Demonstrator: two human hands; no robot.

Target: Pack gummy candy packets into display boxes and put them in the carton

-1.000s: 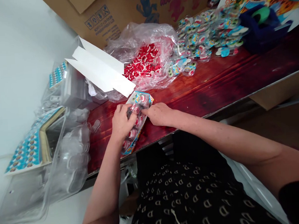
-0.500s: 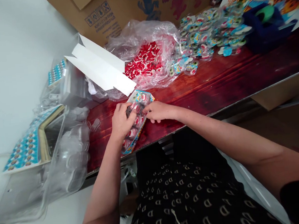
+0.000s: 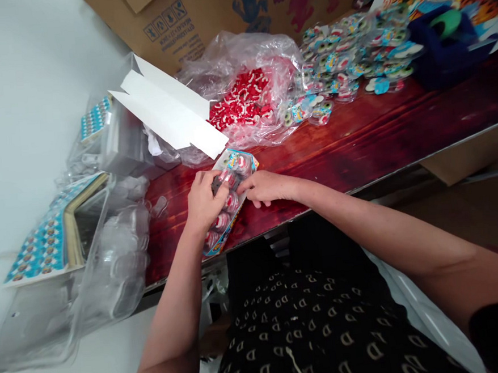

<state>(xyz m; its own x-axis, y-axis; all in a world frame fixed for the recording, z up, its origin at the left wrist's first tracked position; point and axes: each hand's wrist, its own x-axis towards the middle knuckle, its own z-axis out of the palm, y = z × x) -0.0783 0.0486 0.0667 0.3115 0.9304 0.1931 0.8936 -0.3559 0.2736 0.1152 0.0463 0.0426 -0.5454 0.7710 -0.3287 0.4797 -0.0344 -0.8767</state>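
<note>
A small printed display box [image 3: 221, 244] lies slantwise near the table's front edge, filled with rows of clear round candy packs [image 3: 232, 201] with red and white contents. From the left side, my left hand [image 3: 203, 203] reaches over the box, its thumb and fingers curled around a pack in the middle. My right hand [image 3: 268, 186] comes in over the box's right wall, fingertips down among the packs and the other fingers folded. What those fingertips pinch is hidden. Just beyond the box's far end is its white open flap piece, a folded white card [image 3: 171, 112].
Behind stands a large cardboard carton [image 3: 203, 19]. A plastic bag of red and white candies [image 3: 243, 99] lies before it. Filled packs [image 3: 342, 60] are heaped right, beside a blue tape dispenser [image 3: 448, 47]. Left are a clear bin [image 3: 76, 312], printed sheets [image 3: 43, 240] and empty clear shells [image 3: 124, 235].
Both hands stay at the box with almost the same grip. My right fingers have shifted very slightly at the packs. The whole view has moved a little.
</note>
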